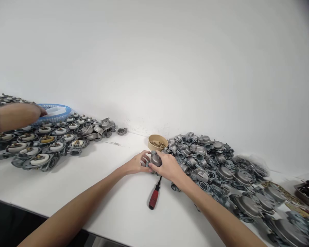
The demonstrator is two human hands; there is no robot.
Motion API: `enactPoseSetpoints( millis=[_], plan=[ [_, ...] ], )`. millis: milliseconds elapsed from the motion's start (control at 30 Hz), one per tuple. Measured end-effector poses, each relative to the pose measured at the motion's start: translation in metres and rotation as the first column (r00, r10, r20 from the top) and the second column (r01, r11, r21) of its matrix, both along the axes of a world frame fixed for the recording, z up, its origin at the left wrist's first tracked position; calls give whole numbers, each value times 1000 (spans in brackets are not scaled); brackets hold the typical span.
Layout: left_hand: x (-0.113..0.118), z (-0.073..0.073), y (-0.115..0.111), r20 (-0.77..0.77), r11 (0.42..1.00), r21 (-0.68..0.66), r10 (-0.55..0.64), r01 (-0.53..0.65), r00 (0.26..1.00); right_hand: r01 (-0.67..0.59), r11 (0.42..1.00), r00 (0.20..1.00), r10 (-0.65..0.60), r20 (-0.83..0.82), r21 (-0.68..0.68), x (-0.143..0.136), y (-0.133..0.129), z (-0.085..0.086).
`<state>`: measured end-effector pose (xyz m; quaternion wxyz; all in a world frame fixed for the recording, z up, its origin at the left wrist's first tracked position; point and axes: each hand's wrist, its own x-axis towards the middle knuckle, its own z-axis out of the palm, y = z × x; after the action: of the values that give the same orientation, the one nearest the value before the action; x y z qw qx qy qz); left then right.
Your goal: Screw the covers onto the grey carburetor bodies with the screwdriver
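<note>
Both hands are closed round a grey metal carburetor [156, 160] above the middle of the white table. My left hand [137, 164] grips it from the left, fingers curled and thumb along the near side. On the other side, my right hand [169, 167] pinches the body between thumb and fingers. Its underside is mostly hidden by the hands. Just below lies a screwdriver [153, 199] with a red and black handle, its shaft pointing toward the held part. A round tan tub [166, 144] of small brass-coloured pieces stands right behind the hands.
A large heap of carburetors [201, 154] spreads along the right. At left, rows of opened carburetors [39, 159] show mostly white rings. Another person's arm [19, 115] reaches to a blue basket [68, 110] there. A clear plastic bag [252, 166] lies behind the right heap.
</note>
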<state>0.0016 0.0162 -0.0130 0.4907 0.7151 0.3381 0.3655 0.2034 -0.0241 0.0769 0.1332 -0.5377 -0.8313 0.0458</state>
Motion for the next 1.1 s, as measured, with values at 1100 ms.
enactPoseSetpoints(
  millis=[1100],
  plan=[
    [-13,4,6,115,935,-191,-282,300,952,-43,950,926,154,344,-310,-16,207,-16]
  ],
)
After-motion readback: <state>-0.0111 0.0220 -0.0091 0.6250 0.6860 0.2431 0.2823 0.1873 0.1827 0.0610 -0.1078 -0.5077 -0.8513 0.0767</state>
